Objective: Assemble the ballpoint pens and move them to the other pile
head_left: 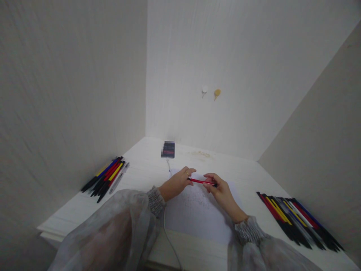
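Observation:
A red pen with dark ends lies crosswise between my two hands, above a sheet of paper that carries faint marks. My left hand pinches its left end between thumb and fingers; a ring shows on one finger. At the other end, my right hand grips the black part with thumb and fingertips. Whether that black part is a cap I cannot tell. Beneath both hands, the paper rests on the white tabletop.
On the left lies a pile of pens in several colours. Another row of pens spreads along the right side. A blurred dark device sits at the back, with a white cable running forward. Two hooks hang on the back wall.

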The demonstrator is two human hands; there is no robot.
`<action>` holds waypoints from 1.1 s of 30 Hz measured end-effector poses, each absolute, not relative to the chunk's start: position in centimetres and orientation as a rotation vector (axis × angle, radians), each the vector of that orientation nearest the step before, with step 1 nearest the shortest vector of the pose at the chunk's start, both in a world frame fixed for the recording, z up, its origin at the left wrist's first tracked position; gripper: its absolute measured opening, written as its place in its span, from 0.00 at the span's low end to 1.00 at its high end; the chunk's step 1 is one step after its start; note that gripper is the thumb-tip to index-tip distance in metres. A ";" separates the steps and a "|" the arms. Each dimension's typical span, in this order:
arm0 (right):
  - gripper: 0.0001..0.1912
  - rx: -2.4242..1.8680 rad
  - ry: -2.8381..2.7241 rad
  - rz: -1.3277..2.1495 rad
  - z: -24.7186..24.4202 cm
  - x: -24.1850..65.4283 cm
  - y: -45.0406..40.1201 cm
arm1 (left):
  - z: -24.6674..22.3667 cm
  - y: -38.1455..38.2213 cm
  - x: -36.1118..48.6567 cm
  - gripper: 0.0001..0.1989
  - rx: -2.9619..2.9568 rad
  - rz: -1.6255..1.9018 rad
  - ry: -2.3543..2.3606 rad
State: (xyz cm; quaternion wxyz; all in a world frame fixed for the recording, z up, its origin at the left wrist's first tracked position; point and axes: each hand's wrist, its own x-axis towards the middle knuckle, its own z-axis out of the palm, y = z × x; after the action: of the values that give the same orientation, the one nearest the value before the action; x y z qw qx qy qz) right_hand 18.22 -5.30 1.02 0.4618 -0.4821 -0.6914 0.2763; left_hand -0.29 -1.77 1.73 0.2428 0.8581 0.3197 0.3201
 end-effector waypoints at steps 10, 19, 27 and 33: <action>0.13 -1.187 -1.876 0.503 1.2 18.2 -5.6 | 1.2 -1.8 -0.1 0.22 2.335 0.891 0.870; 0.15 -1.386 -1.721 0.911 1.3 18.4 -5.5 | 0.8 -1.6 -0.1 0.22 2.312 0.877 0.871; 0.14 -1.185 -1.939 0.440 1.5 18.8 -5.5 | 1.1 -1.5 -0.4 0.24 2.279 0.885 0.939; 0.15 -1.389 -1.885 0.708 0.7 18.4 -5.4 | 0.4 -1.2 -0.6 0.22 2.355 0.915 0.946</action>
State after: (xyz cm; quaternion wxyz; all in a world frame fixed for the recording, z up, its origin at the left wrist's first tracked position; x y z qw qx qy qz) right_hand 18.44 -5.37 0.74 0.3407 -0.5339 -0.7244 0.2722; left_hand -0.62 -1.20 0.42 0.2200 0.8515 0.3421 0.3309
